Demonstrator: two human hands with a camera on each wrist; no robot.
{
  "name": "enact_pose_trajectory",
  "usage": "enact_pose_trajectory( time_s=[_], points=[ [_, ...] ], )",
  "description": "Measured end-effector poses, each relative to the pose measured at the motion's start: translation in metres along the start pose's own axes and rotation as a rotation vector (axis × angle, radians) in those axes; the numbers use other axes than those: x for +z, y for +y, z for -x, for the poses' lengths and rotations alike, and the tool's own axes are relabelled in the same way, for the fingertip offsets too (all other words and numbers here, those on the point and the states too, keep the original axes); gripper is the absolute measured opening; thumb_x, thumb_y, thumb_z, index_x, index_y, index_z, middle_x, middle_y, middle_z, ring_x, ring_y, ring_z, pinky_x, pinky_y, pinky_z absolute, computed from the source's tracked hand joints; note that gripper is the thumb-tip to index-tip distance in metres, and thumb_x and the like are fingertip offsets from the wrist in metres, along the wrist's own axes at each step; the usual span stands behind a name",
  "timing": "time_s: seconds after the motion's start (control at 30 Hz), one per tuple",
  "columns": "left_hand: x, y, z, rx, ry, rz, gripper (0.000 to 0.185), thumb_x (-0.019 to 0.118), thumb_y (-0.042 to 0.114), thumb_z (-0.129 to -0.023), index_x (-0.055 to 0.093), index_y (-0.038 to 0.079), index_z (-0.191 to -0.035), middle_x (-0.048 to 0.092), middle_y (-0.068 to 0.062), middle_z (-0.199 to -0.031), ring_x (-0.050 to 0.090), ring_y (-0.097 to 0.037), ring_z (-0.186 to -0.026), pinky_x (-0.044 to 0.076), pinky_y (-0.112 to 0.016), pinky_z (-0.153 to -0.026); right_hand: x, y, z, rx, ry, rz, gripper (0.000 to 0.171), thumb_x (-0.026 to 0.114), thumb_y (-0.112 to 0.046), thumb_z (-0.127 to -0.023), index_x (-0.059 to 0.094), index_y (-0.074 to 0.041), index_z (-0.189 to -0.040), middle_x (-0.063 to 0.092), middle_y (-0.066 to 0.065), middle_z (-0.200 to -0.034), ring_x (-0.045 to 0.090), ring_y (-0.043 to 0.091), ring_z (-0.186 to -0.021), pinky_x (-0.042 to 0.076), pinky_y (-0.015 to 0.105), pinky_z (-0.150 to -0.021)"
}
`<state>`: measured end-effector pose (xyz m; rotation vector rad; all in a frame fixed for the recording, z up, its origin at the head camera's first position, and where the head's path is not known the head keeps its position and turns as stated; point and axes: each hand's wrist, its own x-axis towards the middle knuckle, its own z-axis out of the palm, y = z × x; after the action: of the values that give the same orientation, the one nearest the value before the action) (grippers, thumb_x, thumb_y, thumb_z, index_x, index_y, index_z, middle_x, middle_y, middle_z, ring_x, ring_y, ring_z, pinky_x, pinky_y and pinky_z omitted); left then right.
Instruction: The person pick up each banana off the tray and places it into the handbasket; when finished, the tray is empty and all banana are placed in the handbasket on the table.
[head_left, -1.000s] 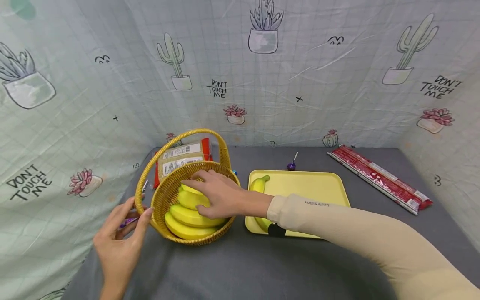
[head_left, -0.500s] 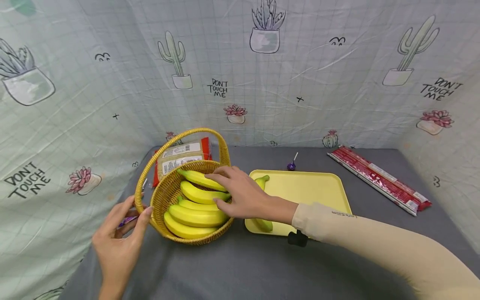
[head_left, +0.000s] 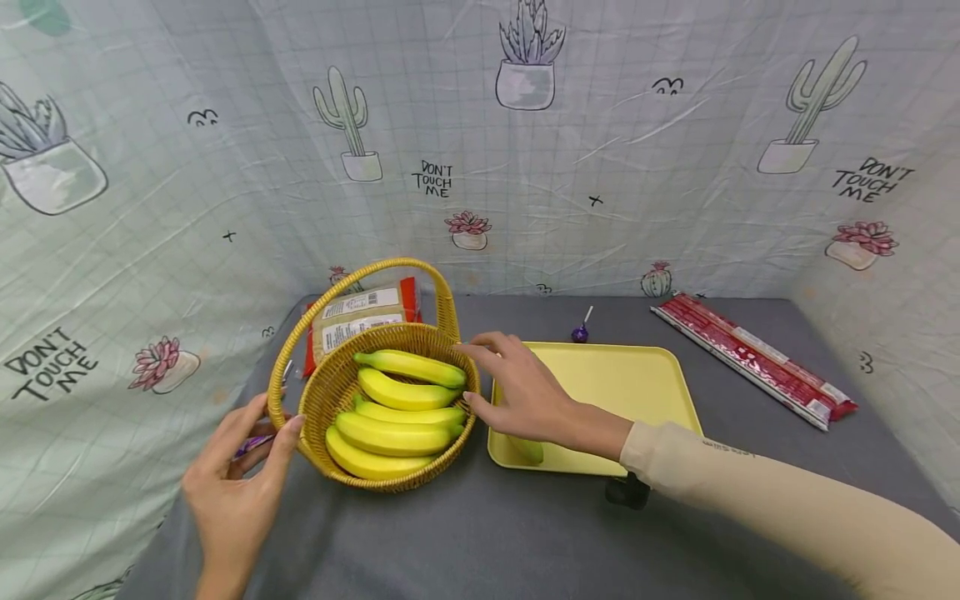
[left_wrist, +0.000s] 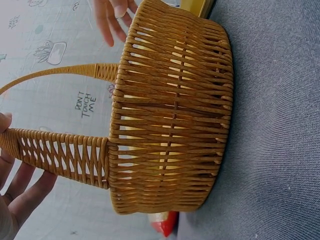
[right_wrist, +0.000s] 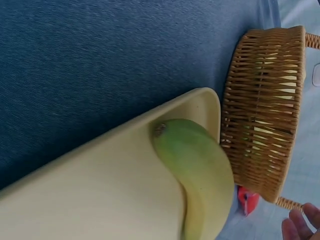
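Lower left of centre in the head view, four bananas [head_left: 401, 400] fill the basket [head_left: 324, 392]; left hand [head_left: 232, 492] steadies its handle, fingers straight. Right hand [head_left: 525, 396], fingers loose and empty, hovers over the tray banana [head_left: 525, 450]: likely grasped next

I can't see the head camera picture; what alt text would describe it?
A wicker basket holding four yellow bananas stands on a grey table, the left hand resting against its handle and the right hand open just beside its rim. Right of it lies a yellow tray with one more banana, partly hidden by that hand.
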<state>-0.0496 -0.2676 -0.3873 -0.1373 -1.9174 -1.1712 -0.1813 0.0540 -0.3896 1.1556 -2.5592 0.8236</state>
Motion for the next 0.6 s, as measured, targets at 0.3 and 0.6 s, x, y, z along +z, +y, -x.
enact_pose_trajectory(
  time_s=[0.3,0.6],
  points=[
    [0.0,0.0,0.0,-0.005,-0.001,-0.001,0.048,0.081,-0.02,-0.082,0.074,-0.006,-0.127,0.073,-0.019,-0.111,0.072,-0.011,-0.092,0.06,-0.016,-0.077,-0.002,0.008,0.017,0.111,0.049,-0.008,0.061,0.075,-0.036,-0.097,0.058,-0.018,-0.153,0.057,0.009,-0.142,0.056,0.029,-0.123,0.051,0.055,-0.104],
    [0.0,0.001,0.0,-0.022,-0.002,-0.009,0.047,0.08,-0.02,-0.083,0.074,-0.006,-0.127,0.073,-0.018,-0.11,0.071,-0.013,-0.091,0.061,-0.016,-0.075,0.003,0.017,0.028,0.178,0.091,0.022,0.067,0.078,-0.041,-0.094,0.057,-0.019,-0.154,0.056,0.009,-0.141,0.056,0.027,-0.117,0.055,0.047,-0.091]
  ],
)
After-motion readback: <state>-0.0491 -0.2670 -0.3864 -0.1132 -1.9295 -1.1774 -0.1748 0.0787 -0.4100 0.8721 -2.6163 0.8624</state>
